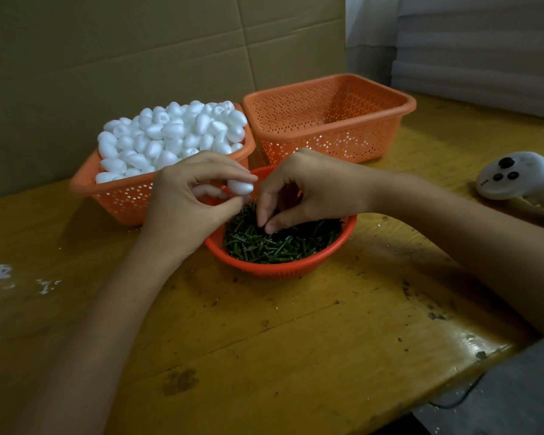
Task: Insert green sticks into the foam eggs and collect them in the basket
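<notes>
Stick-picking is going on: left hand (pixel 186 199) is pinching a foam egg (pixel 240 186) above the bowl (pixel 280 271); right hand (pixel 311 186) is fingering green sticks (pixel 283 243), hold unclear. Next is likely needing one stick aimed into the egg.

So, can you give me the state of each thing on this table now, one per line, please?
Left hand: pinches a foam egg, no stick visible in it.
Right hand: fingertips down among the green sticks; grip unclear.
Round basket: holds the loose sticks.
Left basket: heaped with foam eggs.
Right basket: no eggs visible inside.
Controller: lies on the table, untouched.
</notes>
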Motion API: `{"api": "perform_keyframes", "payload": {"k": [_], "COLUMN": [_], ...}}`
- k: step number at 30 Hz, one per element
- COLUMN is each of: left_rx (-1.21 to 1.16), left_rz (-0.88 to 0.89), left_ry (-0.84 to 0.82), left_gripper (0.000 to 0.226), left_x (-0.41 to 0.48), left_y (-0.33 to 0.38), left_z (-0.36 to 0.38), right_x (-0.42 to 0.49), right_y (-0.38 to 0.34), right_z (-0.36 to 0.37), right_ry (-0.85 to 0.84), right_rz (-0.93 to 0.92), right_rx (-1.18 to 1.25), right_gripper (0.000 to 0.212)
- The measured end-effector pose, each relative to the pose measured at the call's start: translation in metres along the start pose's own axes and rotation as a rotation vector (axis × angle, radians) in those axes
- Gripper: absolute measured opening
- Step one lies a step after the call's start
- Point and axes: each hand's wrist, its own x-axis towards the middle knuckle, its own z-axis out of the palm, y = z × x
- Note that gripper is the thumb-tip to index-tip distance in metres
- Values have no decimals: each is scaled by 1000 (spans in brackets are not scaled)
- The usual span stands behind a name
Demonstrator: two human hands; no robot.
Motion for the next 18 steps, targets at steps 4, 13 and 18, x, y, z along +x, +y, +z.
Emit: {"api": "perform_keyframes", "payload": {"k": [4,13,18], "left_rx": [3,18,35], "left_rz": [-41,-60,-60], "left_ry": [-7,-3,-5], "left_gripper": [31,35,36], "left_x": [-1,-1,-1], "left_y": [-3,-1,-1], "left_z": [0,0,0], "right_x": [0,0,0], "right_y": [0,-1,0], "right_z": [0,0,0], "right_ry": [-2,-1,3], "right_rz": [3,-1,-3], "right_rx": [8,-12,-10], "right_gripper": [14,14,14]}}
